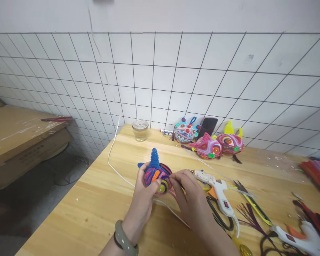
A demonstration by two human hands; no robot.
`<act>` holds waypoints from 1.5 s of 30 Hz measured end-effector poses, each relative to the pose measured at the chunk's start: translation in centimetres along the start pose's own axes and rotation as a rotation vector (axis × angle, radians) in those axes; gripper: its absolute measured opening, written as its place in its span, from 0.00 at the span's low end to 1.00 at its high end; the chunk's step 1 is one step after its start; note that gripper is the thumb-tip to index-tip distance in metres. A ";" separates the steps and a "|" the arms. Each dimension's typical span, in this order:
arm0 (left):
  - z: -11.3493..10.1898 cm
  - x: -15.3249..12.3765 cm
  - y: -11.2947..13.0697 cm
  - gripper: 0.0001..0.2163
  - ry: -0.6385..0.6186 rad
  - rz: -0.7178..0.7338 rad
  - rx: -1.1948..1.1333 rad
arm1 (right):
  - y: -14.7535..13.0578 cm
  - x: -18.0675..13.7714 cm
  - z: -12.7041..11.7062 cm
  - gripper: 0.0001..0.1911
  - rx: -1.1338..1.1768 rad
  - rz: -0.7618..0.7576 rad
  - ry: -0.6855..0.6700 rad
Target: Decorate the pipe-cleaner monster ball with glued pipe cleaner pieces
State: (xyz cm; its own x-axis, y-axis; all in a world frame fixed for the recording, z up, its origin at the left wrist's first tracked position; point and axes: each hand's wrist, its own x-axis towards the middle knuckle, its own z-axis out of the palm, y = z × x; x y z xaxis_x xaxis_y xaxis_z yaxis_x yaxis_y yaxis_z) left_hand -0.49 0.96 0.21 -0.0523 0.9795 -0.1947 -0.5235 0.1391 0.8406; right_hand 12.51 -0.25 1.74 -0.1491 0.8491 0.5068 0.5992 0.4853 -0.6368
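Observation:
A round stuffed-looking ornament [150, 175] is wrapped in pink, blue and purple pipe cleaners, with a blue horn [154, 160] standing up and a round yellow eye [162, 188] on its near side. My left hand [142, 193] is closed around its left side, thumb on the front beside a short orange strip [155, 175]. At its right side, my right hand [190, 195] pinches a thin purple pipe cleaner [165, 177] lying against the surface above the eye. The ornament's far side and underside are hidden.
To the right lie a white glue gun [221, 193], loose pipe cleaners [252, 206] and a second glue gun [298, 236]. Finished-looking ornaments [186, 132] and a phone [208, 127] are by the tiled wall. A lidded glass [140, 131] stands back left; a white cord [120, 174] crosses the table.

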 end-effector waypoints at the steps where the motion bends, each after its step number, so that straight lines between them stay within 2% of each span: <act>1: 0.0 0.0 0.0 0.25 -0.001 0.003 -0.001 | 0.0 0.0 0.1 0.07 0.005 -0.004 0.012; 20: 0.4 -0.3 0.2 0.26 0.009 0.005 -0.065 | 0.1 -0.5 1.1 0.07 0.060 -0.036 0.056; 36: 0.1 -0.2 0.8 0.23 -0.006 -0.050 -0.159 | 0.3 0.1 -0.3 0.13 0.030 -0.177 -0.108; 45: 0.2 -0.1 0.8 0.21 -0.006 -0.039 -0.204 | 0.7 -0.4 0.3 0.07 -0.019 -0.116 0.036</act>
State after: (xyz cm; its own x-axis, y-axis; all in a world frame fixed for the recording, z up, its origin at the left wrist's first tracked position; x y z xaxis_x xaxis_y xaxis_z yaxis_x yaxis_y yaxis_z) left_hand -0.79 1.03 0.99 -0.0239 0.9750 -0.2210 -0.6863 0.1448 0.7128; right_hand 12.76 -0.22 0.90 -0.1897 0.7793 0.5972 0.5943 0.5754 -0.5619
